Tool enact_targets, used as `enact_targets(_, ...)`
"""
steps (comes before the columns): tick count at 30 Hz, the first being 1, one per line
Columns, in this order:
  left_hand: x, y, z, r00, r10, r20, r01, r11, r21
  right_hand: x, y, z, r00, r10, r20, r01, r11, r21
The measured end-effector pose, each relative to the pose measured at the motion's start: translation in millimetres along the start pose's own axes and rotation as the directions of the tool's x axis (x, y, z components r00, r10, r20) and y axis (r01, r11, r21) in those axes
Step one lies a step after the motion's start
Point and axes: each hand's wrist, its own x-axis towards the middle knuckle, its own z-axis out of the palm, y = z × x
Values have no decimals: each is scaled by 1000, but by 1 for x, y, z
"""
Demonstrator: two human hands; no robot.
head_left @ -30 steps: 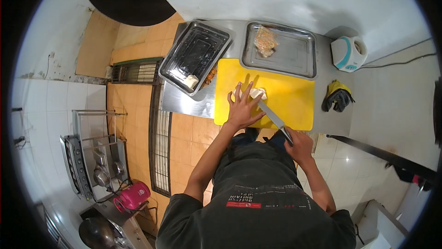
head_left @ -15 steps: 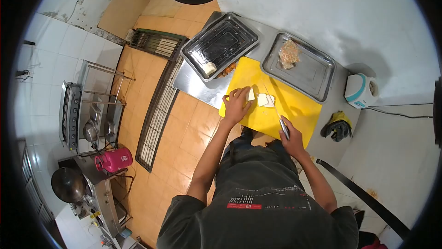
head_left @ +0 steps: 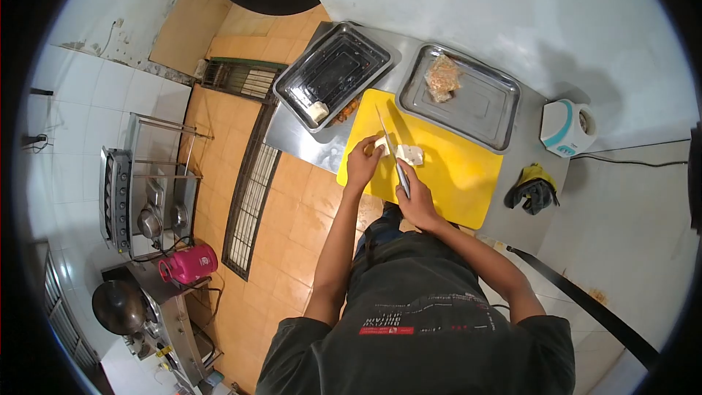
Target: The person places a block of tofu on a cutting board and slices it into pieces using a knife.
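My right hand point(head_left: 417, 202) grips a knife point(head_left: 390, 139) by its handle. Its blade points away from me across the yellow cutting board point(head_left: 459, 187), between two portions of a soft white block that looks like tofu. The left portion of tofu point(head_left: 382, 146) is held by my left hand point(head_left: 362, 163), whose fingertips curl over its edge beside the blade. To the right of the knife lie cut white pieces point(head_left: 411, 154), close together on the board. I cannot tell whether the blade touches the tofu.
Behind the board are a dark metal tray point(head_left: 333, 73) holding one white block point(head_left: 317, 111) and a second tray point(head_left: 475, 121) with a bagged orange food point(head_left: 442, 78). A white-and-teal appliance point(head_left: 567, 128) and a dark yellow-trimmed cloth point(head_left: 532, 189) sit at right.
My right hand has brought the knife left, from beside the right pieces to between the two portions. My left hand keeps hold of the left portion. The whole view has shifted slightly.
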Motion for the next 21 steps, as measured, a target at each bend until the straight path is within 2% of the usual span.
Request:
enact_targets(2,1,-2,1,995,-85,42,88,993,-80,-4,-2,2,999,25,21,-26,1000,7)
enact_targets(6,5,-9,6,998,-64,-14,62,988,-140,-7,-5,7,999,18,51,-19,1000,19)
enact_targets(8,3,7,-2,994,-104,14,104,994,-25,-8,-5,9,998,37,47,-39,999,26)
enact_targets(10,4,10,-4,993,-113,23,114,994,-6,-8,-2,15,997,56,45,-58,998,36)
enact_targets(11,3,11,-5,991,-128,29,127,992,10,-8,0,18,1000,6,5,-7,1000,30)
enact_targets(12,4,7,-3,991,-127,36,126,992,14,-9,-1,20,999,-41,-35,42,999,22)
enact_targets(15,5,0,-1,997,-72,18,71,997,16,-10,-2,20,999,-24,-30,25,999,39)
enact_targets(18,5,3,-2,989,-137,48,137,991,15,-12,-4,21,999,-28,-38,29,998,48)
enact_targets(21,5,3,-3,996,-77,37,76,997,32,-12,-6,22,999,12,-29,-11,999,40)
